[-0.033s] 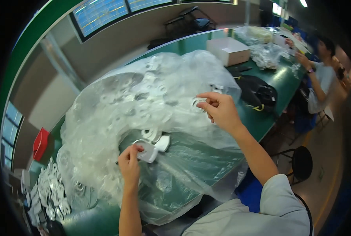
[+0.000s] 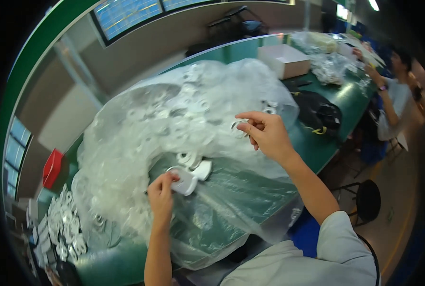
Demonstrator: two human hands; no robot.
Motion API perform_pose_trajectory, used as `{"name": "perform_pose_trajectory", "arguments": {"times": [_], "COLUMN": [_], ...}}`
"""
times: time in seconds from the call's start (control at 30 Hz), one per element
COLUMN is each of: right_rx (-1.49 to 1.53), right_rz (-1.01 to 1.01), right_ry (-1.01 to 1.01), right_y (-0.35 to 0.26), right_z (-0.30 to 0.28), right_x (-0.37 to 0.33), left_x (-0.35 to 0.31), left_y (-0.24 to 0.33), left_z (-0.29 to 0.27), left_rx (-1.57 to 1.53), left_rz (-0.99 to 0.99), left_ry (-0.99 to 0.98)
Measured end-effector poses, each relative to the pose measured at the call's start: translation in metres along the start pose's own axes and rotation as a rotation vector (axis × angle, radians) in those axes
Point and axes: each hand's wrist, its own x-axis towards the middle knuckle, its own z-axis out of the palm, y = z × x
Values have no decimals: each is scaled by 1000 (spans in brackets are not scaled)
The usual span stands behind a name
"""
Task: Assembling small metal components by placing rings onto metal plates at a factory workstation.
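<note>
My left hand (image 2: 161, 194) pinches a white plastic part (image 2: 186, 182) with a rounded end, over the near opening of a clear plastic bag (image 2: 250, 167). Beside that part lie a white ring-shaped piece (image 2: 187, 159) and another smooth white piece (image 2: 203, 170). Up and to the right, my right hand (image 2: 268, 134) holds a small white ring (image 2: 237, 128) between thumb and fingertips, above the bag. Many white plastic parts (image 2: 191, 102) show through the cloudy film of the bag, which covers much of the green table (image 2: 112, 264).
A pile of loose white parts (image 2: 65, 221) lies at the left, near a red bin (image 2: 53, 167). A white box (image 2: 284, 61) and a black bag (image 2: 317, 109) are at the far right. Another person (image 2: 398, 95) sits beyond, near a black stool (image 2: 367, 202).
The whole view has shifted slightly, so the table and bag sit a little further right in the picture. Both hands keep hold of their white pieces.
</note>
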Motion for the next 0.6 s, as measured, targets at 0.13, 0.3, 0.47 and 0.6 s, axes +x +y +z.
{"name": "perform_pose_trajectory", "arguments": {"times": [0.13,0.3,0.47,0.6], "right_rx": [152,206,93,183], "right_rz": [15,24,-148,-33], "right_ry": [-197,-242,-292,-269], "right_y": [-18,31,53,59], "right_z": [58,114,129,131], "right_x": [-1,0,-15,-19], "left_x": [-6,-6,-11,-14], "left_y": [-3,0,0,1], "left_z": [4,2,-3,4], "left_rx": [-445,-546,-514,-511], "left_rz": [-188,-229,-242,-187], "left_ry": [-200,-228,-235,-285]}}
